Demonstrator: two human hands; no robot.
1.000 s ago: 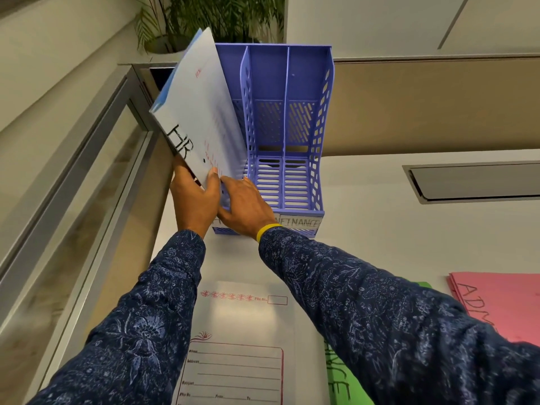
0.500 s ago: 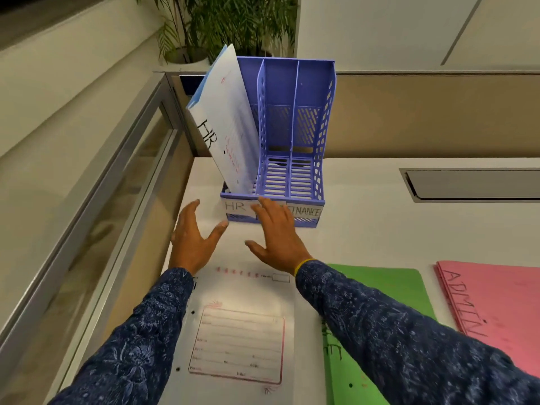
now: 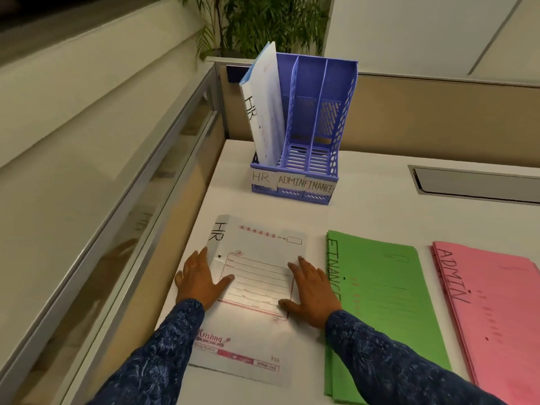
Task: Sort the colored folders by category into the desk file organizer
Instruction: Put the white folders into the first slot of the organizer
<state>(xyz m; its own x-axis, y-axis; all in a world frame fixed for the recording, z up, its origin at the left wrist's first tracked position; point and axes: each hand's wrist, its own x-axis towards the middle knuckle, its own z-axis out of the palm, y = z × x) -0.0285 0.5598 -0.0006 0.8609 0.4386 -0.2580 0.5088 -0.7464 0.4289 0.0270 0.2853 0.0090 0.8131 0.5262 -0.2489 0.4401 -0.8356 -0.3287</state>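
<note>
Head cam: organizer [image 3: 317,127] sits at the back of the desk [image 3: 365,200], slots tagged HR, ADMIN, FINANCE; a white folder [image 3: 266,103] stands tilted in the HR slot; a second HR folder [image 3: 257,252] lies flat up front; left hand [image 3: 198,280] and right hand [image 3: 312,293] lie flat on its side edges, fingers straight, gripping nothing; left fingertips might be on the desk, hard to tell; green folder [image 3: 385,287] just beside, pink folder [image 3: 491,302] further right.
</note>
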